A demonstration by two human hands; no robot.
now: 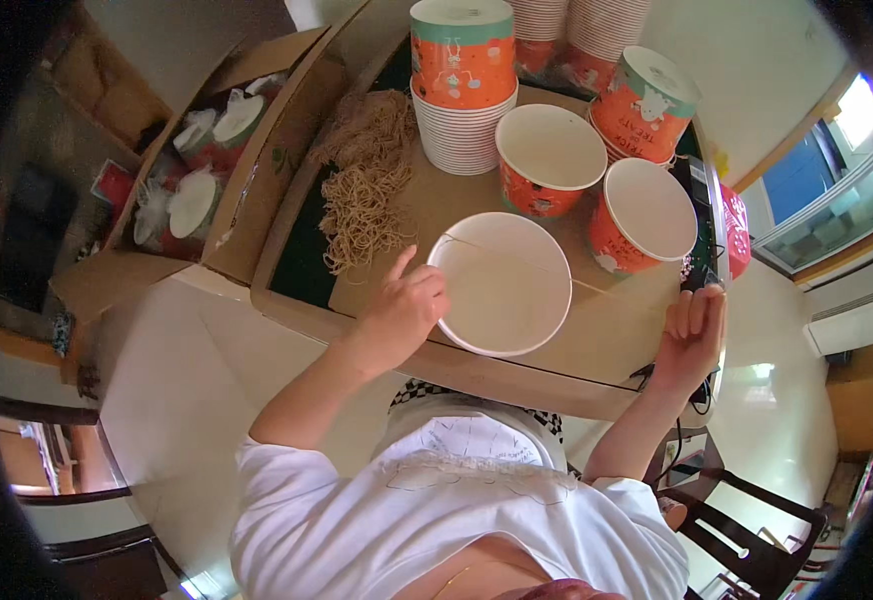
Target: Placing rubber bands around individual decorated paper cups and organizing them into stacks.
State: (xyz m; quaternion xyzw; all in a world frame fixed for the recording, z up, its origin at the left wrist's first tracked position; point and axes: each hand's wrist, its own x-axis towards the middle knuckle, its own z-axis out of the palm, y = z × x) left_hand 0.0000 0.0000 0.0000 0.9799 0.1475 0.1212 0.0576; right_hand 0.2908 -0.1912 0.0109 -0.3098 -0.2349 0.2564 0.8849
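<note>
A round white-lined paper bucket (505, 300) stands at the table's front edge with its mouth toward me. My left hand (402, 312) is at its left rim, fingers curled against it and the index finger raised. A thin tan string (594, 288) crosses the bucket's mouth and slopes down toward my right hand (690, 335). That hand is closed at the table's right edge, in line with the string; the stretch just before its fingers is too faint to see. Left of the bucket lies a tangled heap of tan strings (367, 195).
Two orange printed buckets (552, 160) (650, 210) stand behind and right of the white-lined one. Taller stacks of buckets (465, 90) rise farther back. An opened cardboard box (247, 160) with wrapped buckets sits at the left. Dark chairs (757, 530) stand at lower right.
</note>
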